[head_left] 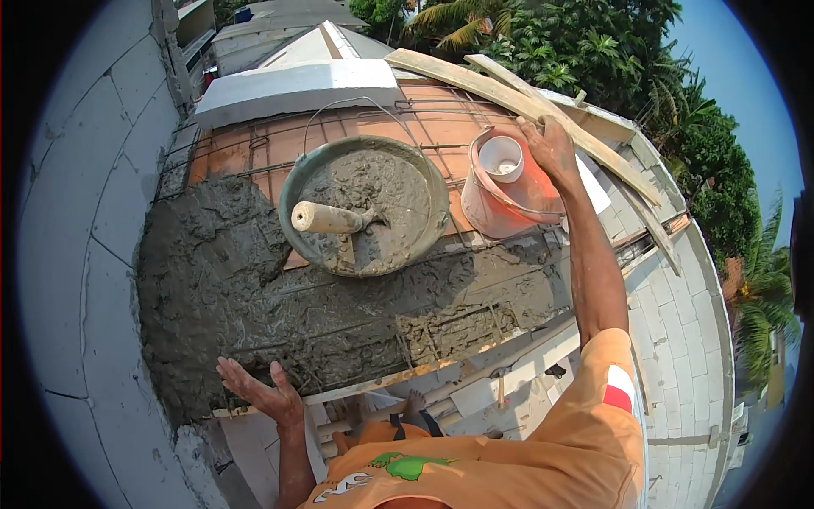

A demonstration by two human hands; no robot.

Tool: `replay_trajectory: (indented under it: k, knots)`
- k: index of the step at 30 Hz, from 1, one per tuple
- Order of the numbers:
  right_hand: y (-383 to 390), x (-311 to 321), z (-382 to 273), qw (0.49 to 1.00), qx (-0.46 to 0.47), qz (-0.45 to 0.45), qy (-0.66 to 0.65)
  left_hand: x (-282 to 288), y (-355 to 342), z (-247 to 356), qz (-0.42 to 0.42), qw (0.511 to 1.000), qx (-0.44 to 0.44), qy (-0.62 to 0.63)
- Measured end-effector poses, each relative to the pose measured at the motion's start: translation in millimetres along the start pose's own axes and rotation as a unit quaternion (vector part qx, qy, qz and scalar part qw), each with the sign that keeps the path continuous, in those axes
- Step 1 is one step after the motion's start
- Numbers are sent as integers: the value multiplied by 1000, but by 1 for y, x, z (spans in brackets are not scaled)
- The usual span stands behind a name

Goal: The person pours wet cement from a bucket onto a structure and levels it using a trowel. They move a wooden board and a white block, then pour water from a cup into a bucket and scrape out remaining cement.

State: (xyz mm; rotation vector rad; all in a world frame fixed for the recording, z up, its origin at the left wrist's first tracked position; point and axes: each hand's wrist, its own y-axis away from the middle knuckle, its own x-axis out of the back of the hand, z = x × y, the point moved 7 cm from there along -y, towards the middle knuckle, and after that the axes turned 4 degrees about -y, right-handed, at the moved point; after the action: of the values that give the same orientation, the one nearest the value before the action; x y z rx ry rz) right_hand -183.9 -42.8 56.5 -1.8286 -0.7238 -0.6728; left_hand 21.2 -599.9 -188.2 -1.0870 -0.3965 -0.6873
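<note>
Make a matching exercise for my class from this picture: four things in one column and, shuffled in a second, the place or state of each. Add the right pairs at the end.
Things
1. wooden-handled tool
2. white cup
3. left hand
4. wooden planks

Places or states
A. open, holding nothing
B. lying on the far side of the reddish bucket
C. in the mouth of the reddish bucket
D. partly sunk in the grey mortar inside the round bucket

Right pairs: 1-D, 2-C, 3-A, 4-B
</note>
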Motion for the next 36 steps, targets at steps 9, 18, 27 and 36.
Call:
replay_trajectory:
  k: [9, 18, 27, 36]
  knots:
    - [-29, -167, 138, 898, 181, -300, 264, -7, 1, -2, -2, 999, 31, -14]
    - [26, -115, 18, 921, 221, -98, 307, -2, 6, -17, 6, 999, 43, -30]
    - [-20, -88, 76, 972, 29, -191, 131, -2, 4, -8, -8, 999, 52, -3]
    - [-104, -23, 69, 966, -43, -206, 152, -1, 1, -12, -30, 998, 48, -11]
